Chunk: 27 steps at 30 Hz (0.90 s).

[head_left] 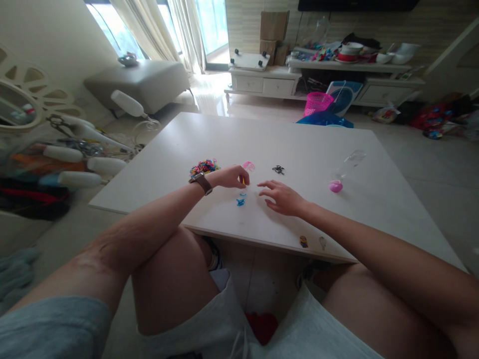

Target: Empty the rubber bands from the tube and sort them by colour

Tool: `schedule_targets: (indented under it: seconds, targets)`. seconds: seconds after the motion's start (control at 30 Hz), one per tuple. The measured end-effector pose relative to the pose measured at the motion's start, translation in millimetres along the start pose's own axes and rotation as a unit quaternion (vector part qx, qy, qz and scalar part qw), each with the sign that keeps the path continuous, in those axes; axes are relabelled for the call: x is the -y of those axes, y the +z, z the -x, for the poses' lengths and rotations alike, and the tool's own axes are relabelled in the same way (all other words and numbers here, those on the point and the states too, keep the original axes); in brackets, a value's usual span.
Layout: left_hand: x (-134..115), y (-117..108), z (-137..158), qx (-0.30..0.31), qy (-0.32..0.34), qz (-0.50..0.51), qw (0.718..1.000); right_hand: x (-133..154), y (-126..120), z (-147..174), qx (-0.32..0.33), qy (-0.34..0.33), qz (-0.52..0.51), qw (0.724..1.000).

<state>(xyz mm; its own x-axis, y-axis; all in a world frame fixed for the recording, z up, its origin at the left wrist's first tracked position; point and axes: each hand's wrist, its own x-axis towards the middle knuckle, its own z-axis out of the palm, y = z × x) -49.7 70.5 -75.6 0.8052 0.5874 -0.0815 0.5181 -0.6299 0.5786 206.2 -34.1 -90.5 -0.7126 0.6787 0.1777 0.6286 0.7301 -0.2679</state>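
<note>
Pinching yellow piece (pixel 243 180) in left hand (pixel 236 176), right hand (pixel 280 197) spread, watch (pixel 202 183) overlapping multicoloured pile (pixel 204 167), black pieces (pixel 278 170) beyond

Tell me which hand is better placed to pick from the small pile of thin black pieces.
Probably the right hand: it looks empty and open, close to the thin black pieces. The left hand is farther off and seems to pinch a small yellow piece.
</note>
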Motion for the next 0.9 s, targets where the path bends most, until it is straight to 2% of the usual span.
schedule_targets:
  seconds: [0.2,0.33,0.43,0.53,0.63,0.7,0.77,0.9]
  targets:
    - [-5,5,3,0.111,-0.019,0.095,0.989,0,2,0,-0.001,0.000,0.003,1.000]
    - [-8,4,4,0.127,-0.035,0.134,0.982,0,3,1,0.002,0.001,0.003,1.000]
    - [-8,-8,7,0.068,-0.061,0.155,0.984,-1,3,1,0.001,0.000,0.000,1.000]
    - [4,-30,18,-0.083,-0.142,0.154,0.974,-2,3,2,-0.001,0.001,-0.005,1.000]
    - [28,-52,38,-0.249,-0.251,0.113,0.929,-2,2,2,-0.002,0.003,-0.007,1.000]
    - [43,-59,53,-0.304,-0.317,0.087,0.894,-2,2,1,-0.003,0.001,-0.005,1.000]
    - [53,-60,65,-0.304,-0.359,0.064,0.880,-1,1,1,-0.004,-0.002,-0.005,1.000]
    - [61,-51,75,-0.258,-0.385,0.015,0.886,0,0,0,-0.006,-0.003,-0.006,1.000]
